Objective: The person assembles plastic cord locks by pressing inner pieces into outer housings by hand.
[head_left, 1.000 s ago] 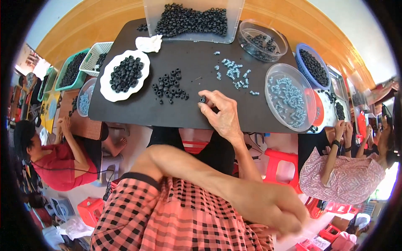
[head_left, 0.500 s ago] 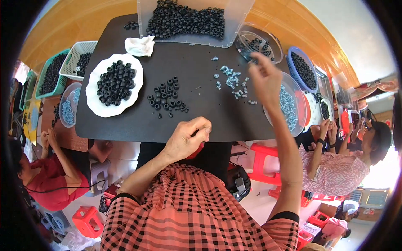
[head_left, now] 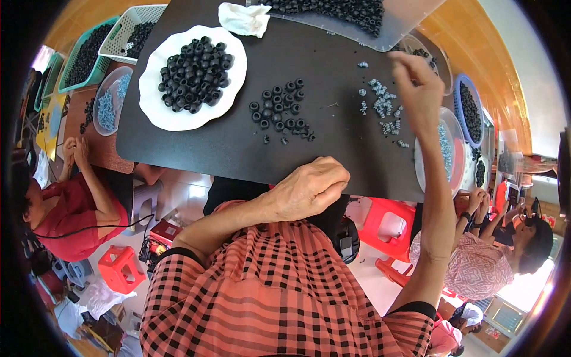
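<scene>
My left hand (head_left: 315, 187) is curled into a closed fist at the near edge of the dark table (head_left: 202, 146); whatever is inside it is hidden. Over the table's right side hangs my right hand (head_left: 421, 89), its thumb and index finger apart with nothing seen between them. Just left of it lie small blue-grey ridged pieces (head_left: 381, 101). A clear round tub (head_left: 447, 143) of similar pieces is partly behind my right forearm. Loose black round beads (head_left: 278, 107) with holes lie in the middle. More black beads (head_left: 195, 74) fill a white scalloped plate (head_left: 153, 110).
A clear bin (head_left: 389, 41) of black beads stands at the back, with a crumpled white cloth (head_left: 244, 19) beside it. Behind my right hand is a clear round container (head_left: 443, 56). A blue basket (head_left: 458, 110) stands at right. People sit working on both sides.
The view has shifted, so the table sits higher and farther right in the picture. My right hand stays near the clear round container, its fingers now more spread. My left hand remains closed.
</scene>
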The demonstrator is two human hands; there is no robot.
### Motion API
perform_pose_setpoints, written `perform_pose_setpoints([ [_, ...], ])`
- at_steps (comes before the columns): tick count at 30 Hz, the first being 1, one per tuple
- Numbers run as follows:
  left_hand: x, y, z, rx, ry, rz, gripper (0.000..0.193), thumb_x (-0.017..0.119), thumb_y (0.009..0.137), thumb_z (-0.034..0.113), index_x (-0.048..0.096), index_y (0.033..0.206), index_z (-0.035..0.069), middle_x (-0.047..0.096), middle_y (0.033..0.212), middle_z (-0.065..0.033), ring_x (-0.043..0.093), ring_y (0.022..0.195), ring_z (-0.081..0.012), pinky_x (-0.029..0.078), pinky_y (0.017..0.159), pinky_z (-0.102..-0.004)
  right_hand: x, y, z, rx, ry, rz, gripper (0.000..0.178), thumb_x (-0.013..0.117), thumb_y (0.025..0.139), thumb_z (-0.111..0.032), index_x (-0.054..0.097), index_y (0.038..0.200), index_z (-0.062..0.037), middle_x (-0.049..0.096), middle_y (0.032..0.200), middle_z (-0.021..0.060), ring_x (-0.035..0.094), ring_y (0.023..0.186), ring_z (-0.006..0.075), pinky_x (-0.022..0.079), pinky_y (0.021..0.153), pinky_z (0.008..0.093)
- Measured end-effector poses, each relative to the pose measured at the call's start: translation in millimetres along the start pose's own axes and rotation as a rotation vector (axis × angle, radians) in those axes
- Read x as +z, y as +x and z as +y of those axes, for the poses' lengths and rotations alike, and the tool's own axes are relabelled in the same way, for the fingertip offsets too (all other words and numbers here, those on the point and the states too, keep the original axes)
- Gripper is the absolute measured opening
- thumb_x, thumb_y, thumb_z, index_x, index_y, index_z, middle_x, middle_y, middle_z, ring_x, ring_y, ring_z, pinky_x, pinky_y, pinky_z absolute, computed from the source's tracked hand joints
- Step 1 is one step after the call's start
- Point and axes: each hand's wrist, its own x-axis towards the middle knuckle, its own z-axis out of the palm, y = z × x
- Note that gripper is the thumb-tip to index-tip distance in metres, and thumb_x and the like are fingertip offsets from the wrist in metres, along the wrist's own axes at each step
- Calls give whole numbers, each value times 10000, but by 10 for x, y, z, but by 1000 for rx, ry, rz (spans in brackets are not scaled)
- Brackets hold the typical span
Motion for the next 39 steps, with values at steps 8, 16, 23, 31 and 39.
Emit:
perform_pose_setpoints([
  [8, 16, 16, 6, 12, 8, -10, 94, 600, 812, -38, 585, 904, -44, 607, 842, -150, 621, 860, -306, 496, 804, -402, 738, -114, -437, -205, 137, -350, 187, 613, 798, 1, 679, 972, -6, 653, 915, 135, 649, 760, 294, 521, 694, 353],
  [16, 15, 4, -3, 4, 16, -32, 101, 600, 814, -29, 585, 914, -30, 602, 833, -140, 617, 867, -305, 494, 826, -410, 726, -185, -431, -104, 196, -561, 175, 648, 785, -37, 680, 954, -10, 634, 921, 122, 628, 734, 277, 515, 699, 363],
  [23, 20, 11, -13, 20, 28, -16, 80, 596, 832, 0, 569, 903, -25, 596, 847, -142, 601, 866, -313, 486, 820, -414, 777, -265, -562, -264, 159, -459, 208, 680, 753, -30, 675, 961, -27, 622, 941, 99, 612, 795, 246, 503, 703, 340],
  [31, 41, 13, -2, 14, 26, -13, 97, 593, 811, -31, 571, 905, -39, 600, 835, -148, 615, 850, -308, 493, 803, -407, 696, -318, -545, -177, 187, -442, 186, 686, 763, 13, 686, 947, -14, 636, 914, 75, 591, 689, 157, 480, 621, 273],
  [39, 47, 13, -8, 48, 45, 17, 83, 589, 808, -46, 578, 890, -53, 597, 804, -150, 614, 804, -317, 497, 788, -405, 562, -394, -451, -72, 158, -346, 119, 648, 798, -18, 692, 905, 9, 663, 850, 122, 646, 677, 253, 515, 625, 327],
])
